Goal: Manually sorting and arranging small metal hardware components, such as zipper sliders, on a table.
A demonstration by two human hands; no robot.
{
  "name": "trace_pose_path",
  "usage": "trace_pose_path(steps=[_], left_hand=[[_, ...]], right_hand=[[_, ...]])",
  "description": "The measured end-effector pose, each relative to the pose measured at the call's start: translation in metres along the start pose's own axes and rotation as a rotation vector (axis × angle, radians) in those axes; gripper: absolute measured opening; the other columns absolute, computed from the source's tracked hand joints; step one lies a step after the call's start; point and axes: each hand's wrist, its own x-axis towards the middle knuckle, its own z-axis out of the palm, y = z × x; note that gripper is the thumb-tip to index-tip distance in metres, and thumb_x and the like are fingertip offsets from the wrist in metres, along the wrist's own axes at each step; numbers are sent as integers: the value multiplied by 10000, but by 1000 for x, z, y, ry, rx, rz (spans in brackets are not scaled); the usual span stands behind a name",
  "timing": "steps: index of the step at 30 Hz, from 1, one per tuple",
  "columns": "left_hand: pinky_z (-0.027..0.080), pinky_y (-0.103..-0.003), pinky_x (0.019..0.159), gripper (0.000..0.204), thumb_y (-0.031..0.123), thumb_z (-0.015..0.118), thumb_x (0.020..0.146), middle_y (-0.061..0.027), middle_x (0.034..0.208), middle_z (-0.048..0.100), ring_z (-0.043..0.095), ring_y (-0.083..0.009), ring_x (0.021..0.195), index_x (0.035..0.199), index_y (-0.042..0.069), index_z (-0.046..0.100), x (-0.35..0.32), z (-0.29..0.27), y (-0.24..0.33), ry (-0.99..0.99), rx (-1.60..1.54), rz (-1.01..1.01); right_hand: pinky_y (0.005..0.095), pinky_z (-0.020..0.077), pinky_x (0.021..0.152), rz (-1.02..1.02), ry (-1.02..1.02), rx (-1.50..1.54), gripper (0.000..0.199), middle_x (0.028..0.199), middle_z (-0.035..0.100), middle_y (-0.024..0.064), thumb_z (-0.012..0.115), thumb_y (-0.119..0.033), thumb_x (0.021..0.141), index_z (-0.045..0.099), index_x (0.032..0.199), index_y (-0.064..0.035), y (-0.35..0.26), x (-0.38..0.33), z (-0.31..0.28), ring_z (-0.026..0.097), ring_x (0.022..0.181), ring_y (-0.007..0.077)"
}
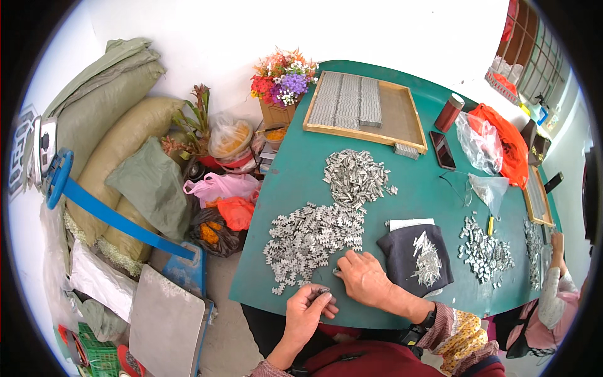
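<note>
My left hand [309, 311] is closed near the table's front edge, with a small dark metal piece [324, 291] between thumb and fingers. Just right of it, my right hand [365, 278] is curled above the green tabletop, its fingertips pinched together. A small greyish bit shows at those fingertips, too small to name. Beyond both hands spreads a pile of zigzag-edged silver metal pieces [308, 242]. Farther back lies a second heap of small oblong metal pieces [355, 179]. To the right, thin metal pins [428, 261] rest on a folded dark cloth [396, 251].
A wooden-framed tray [411, 129] holds rows of stacked metal pieces at the back. A phone [442, 149], red flask [450, 112] and plastic bags [480, 143] stand right. Another person's arm [556, 276] works at the far right. A blue-armed scale [125, 217] and sacks [125, 132] fill the left.
</note>
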Motion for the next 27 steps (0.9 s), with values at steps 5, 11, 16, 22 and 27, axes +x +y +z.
trace_pose_path(steps=[5, 11, 16, 22, 27], left_hand=[[578, -318, 590, 98, 2, 591, 934, -176, 868, 672, 686, -232, 689, 1003, -66, 574, -1, 5, -1, 39, 17, 19], [578, -310, 590, 81, 13, 576, 951, -150, 886, 668, 678, -200, 692, 986, -60, 576, 4, 24, 4, 19, -7, 103], [578, -306, 590, 84, 17, 592, 948, -138, 883, 667, 678, -192, 689, 977, -62, 582, 3, 36, 6, 0, 5, 123], [579, -307, 589, 83, 10, 603, 940, -133, 866, 661, 677, -189, 686, 978, -62, 585, 3, 38, 5, -4, 6, 132], [578, -305, 591, 75, -1, 601, 940, -128, 846, 652, 675, -190, 688, 984, -60, 586, 4, 36, 1, -27, 32, 136]], right_hand=[[459, 461, 729, 122, -64, 222, 158, 871, 576, 164, 638, -133, 873, 534, 899, -18, -2, -7, 0, 613, 818, 360], [450, 479, 678, 261, 56, 715, 145, 869, 609, 216, 612, -34, 881, 527, 987, 17, -10, -29, -14, 618, 810, 394], [393, 476, 653, 371, 127, 836, 116, 825, 596, 181, 586, -6, 892, 530, 992, 12, -11, -41, -16, 602, 736, 315], [376, 476, 649, 344, 133, 850, 114, 816, 592, 158, 589, -9, 902, 532, 998, 9, -15, -48, -16, 599, 724, 269], [331, 494, 668, 387, 220, 952, 172, 835, 611, 128, 638, -8, 883, 554, 1032, 10, -17, -50, 0, 615, 752, 213]])
